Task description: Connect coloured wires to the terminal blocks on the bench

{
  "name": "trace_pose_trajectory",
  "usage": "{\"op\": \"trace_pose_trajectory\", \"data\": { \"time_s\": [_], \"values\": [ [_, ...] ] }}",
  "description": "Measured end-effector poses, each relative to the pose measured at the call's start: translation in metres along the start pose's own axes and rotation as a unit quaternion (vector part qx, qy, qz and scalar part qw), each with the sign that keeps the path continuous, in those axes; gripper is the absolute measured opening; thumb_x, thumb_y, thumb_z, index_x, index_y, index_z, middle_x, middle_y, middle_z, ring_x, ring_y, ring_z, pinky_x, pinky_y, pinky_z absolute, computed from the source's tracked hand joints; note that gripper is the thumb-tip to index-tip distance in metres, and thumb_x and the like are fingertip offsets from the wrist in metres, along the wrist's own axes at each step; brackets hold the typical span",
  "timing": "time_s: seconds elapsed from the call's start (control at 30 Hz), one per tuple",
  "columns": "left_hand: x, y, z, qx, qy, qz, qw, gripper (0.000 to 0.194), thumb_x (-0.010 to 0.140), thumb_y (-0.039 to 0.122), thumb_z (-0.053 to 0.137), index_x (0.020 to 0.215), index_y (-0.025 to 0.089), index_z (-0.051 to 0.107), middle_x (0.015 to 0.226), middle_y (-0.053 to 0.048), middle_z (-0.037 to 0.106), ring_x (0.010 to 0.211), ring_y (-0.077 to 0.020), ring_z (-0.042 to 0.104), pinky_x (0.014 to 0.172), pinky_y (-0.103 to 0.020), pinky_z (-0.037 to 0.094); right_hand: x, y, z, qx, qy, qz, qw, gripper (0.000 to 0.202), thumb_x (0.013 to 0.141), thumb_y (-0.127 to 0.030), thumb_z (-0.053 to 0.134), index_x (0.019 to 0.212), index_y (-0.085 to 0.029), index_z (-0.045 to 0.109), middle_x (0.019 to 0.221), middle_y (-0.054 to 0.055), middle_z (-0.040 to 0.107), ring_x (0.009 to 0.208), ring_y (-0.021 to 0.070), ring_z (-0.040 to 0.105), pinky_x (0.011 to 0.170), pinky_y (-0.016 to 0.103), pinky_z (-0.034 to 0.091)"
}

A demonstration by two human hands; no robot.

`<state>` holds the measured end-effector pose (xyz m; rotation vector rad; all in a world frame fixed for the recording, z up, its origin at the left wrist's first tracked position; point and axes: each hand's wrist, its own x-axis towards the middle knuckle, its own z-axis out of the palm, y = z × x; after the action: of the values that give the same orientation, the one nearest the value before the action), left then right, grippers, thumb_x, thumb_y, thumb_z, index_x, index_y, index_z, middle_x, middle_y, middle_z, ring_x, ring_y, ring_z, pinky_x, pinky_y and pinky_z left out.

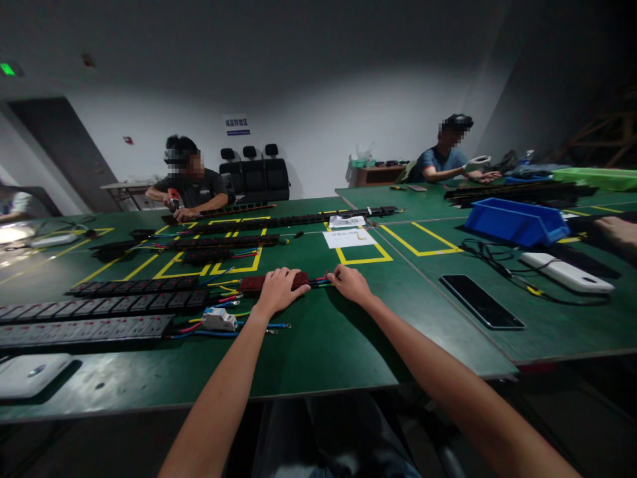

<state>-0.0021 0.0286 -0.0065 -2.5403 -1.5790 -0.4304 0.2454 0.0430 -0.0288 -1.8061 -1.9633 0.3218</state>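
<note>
Head view: dark-red strip (252, 284), on green table (298, 362) at 12 o'clock. Left hand (279, 290), fingers spread, over it; right hand (352, 285), at its 3 o'clock, apparently pinching thin wires (320, 282). Judged step: wire handling; further movement would want steady support.

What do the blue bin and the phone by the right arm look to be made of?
Bin: likely moulded plastic, semi-gloss, judging by its even blue colour and soft highlights.
Phone: probably glass-faced, smooth, from its dark, glossy front; the frame's material is unclear.
</note>
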Motion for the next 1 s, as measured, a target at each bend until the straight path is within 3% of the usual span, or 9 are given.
{"op": "trace_pose_trajectory", "data": {
  "time_s": [1.0],
  "values": [
    [-0.0002, 0.0001, -0.0001, 0.001, -0.001, 0.0, 1.0, 0.072, 0.096, 0.076, 0.037, 0.137, 0.021, 0.059, 0.122, -0.014, 0.066, 0.111, -0.0308, 0.06, 0.095, -0.042, 0.042, -0.0023, -0.0019, -0.0024, 0.002, 0.0, -0.004, 1.0, 0.024, 0.101, -0.045, 0.056, 0.096, -0.023, 0.064, 0.094, 0.006, 0.074, 0.084, 0.0196, 0.065, 0.062, 0.027, 0.031]
  ]
}}
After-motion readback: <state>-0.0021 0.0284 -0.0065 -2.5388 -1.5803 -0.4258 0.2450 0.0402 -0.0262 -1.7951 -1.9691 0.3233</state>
